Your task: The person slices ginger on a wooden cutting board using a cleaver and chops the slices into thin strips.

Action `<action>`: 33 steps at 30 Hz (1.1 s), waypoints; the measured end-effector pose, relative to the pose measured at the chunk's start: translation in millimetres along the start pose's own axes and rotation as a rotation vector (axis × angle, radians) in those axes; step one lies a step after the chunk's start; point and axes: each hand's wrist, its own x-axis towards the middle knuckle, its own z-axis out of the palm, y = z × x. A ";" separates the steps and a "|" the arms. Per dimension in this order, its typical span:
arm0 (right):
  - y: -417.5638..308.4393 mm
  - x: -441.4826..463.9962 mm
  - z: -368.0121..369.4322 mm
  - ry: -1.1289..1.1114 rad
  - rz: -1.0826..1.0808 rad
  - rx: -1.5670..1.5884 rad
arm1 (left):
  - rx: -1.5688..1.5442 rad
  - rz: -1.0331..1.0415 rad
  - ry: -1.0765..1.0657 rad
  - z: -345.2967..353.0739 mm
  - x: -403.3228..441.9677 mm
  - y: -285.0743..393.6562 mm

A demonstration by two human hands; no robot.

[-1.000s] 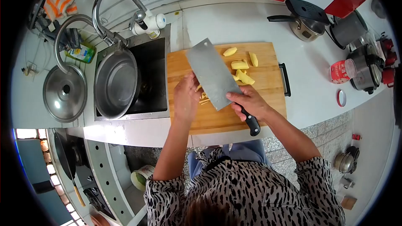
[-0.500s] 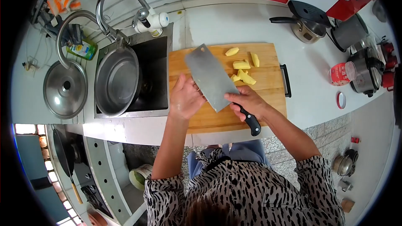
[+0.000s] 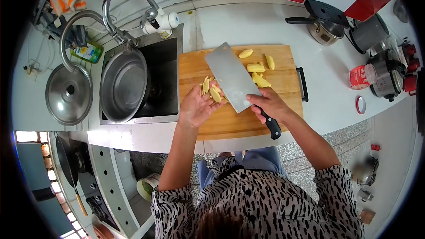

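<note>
My left hand (image 3: 198,107) is turned palm up with its fingers partly curled, holding several thin yellow ginger slices (image 3: 215,94) on the palm and fingers. In my right hand (image 3: 271,105) is a cleaver (image 3: 229,76), gripped where its black handle meets the wide steel blade. The blade slants up and left over the wooden cutting board (image 3: 248,126), its lower left side close to the left fingers. Several peeled ginger pieces (image 3: 256,67) lie on the board behind and right of the blade.
Left of the board is a sink (image 3: 166,57) with a metal basin (image 3: 124,86) and a curved faucet (image 3: 106,9). A pot lid (image 3: 69,95) lies farther left. On the right stand a saucepan (image 3: 325,33), a red-labelled jar (image 3: 359,78) and a rice cooker (image 3: 387,79).
The ginger slices now show in my left palm, lifted off the board. The cleaver has shifted slightly right and up, away from the left hand.
</note>
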 end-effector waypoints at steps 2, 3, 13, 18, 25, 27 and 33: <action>0.8 -3.3 -3.6 0.024 -0.019 -0.032 | 0.089 -0.015 0.017 -6.1 0.0 0.0; 1.8 -5.1 -5.7 0.046 -0.044 -0.098 | 0.089 -0.016 0.017 -9.6 0.5 -2.0; 15.5 -22.1 -7.7 0.089 -0.147 -0.254 | 1.482 0.321 0.240 -3.3 10.9 -21.5; 23.1 -22.7 -8.4 0.113 -0.192 -0.313 | 2.146 0.520 0.343 9.2 10.9 -24.8; 16.8 -28.4 -7.4 0.229 -0.194 -0.346 | 2.311 0.827 0.299 12.6 3.7 -21.6; 14.9 -30.0 -9.6 0.262 -0.180 -0.364 | 2.263 0.890 0.318 8.6 4.2 -15.1; 19.6 -36.6 -15.7 0.355 -0.157 -0.369 | 1.690 0.653 0.187 8.2 5.2 -6.8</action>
